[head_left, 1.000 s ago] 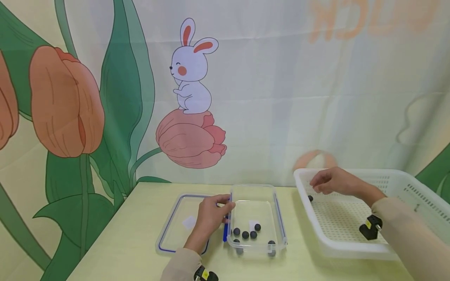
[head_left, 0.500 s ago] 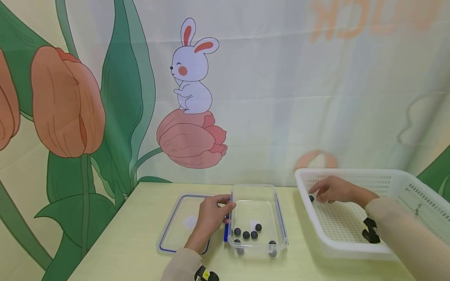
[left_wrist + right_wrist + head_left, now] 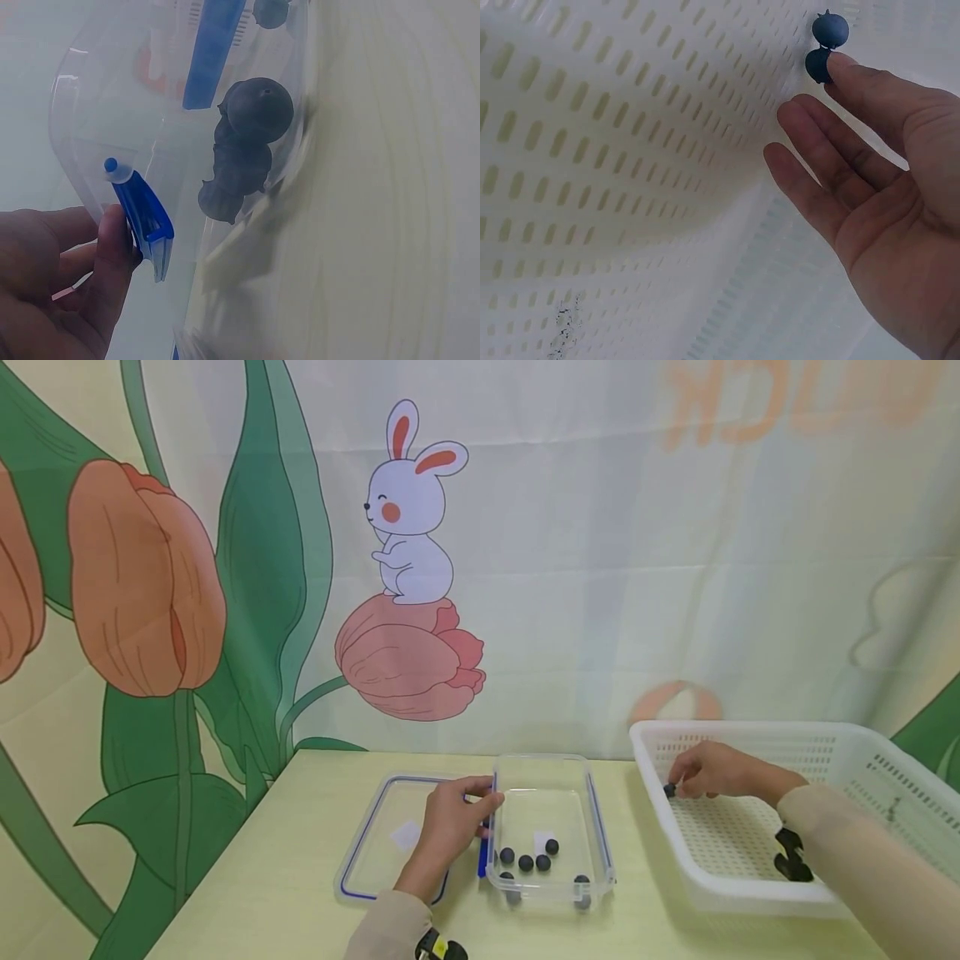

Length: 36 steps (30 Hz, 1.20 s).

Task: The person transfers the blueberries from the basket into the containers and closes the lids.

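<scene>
My left hand (image 3: 450,817) grips the left side of a clear plastic food box (image 3: 551,810). In the left wrist view the thumb lies against a blue latch (image 3: 142,214) on the box wall. Several blueberries (image 3: 526,863) lie inside the box, mostly toward its near end. Over on the right, my right hand (image 3: 716,770) reaches into a white perforated basket (image 3: 772,893). Its thumb and index finger pinch a blueberry (image 3: 819,66) by the left wall, while the other fingers spread loosely. A second blueberry (image 3: 830,30) sits right beside that one.
A clear lid with a blue seal (image 3: 367,864) lies flat left of the box, partly behind my left forearm. The basket's high walls surround my right hand. A printed cloth backdrop (image 3: 555,610) hangs behind the pale yellow table (image 3: 255,868).
My right hand has lowered into the basket's left corner, and its fingertips have closed on a blueberry. The left hand has stayed on the box.
</scene>
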{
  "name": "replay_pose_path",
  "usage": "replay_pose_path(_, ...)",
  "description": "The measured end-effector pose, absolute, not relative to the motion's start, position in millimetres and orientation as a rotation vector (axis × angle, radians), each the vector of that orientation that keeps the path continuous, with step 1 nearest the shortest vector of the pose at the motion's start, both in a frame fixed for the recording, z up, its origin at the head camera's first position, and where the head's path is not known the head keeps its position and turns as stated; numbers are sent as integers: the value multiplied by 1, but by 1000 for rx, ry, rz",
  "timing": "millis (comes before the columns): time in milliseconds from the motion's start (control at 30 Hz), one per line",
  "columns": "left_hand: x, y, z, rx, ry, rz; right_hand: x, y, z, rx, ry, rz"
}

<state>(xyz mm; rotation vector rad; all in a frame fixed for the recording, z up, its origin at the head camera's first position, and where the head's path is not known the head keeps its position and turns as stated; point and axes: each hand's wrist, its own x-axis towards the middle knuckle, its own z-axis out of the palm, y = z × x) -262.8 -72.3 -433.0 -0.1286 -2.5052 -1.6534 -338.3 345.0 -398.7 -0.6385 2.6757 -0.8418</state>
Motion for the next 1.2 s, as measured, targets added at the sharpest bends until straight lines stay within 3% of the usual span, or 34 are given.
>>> replay_pose_path(733, -262, -71, -433, -119, -2501, -1657, -333, 342, -393, -640, 2689, -761)
replay_pose_path(1200, -263, -71, -433, -124, -2493, -1674, -318, 343, -349, -668, 2813, -912)
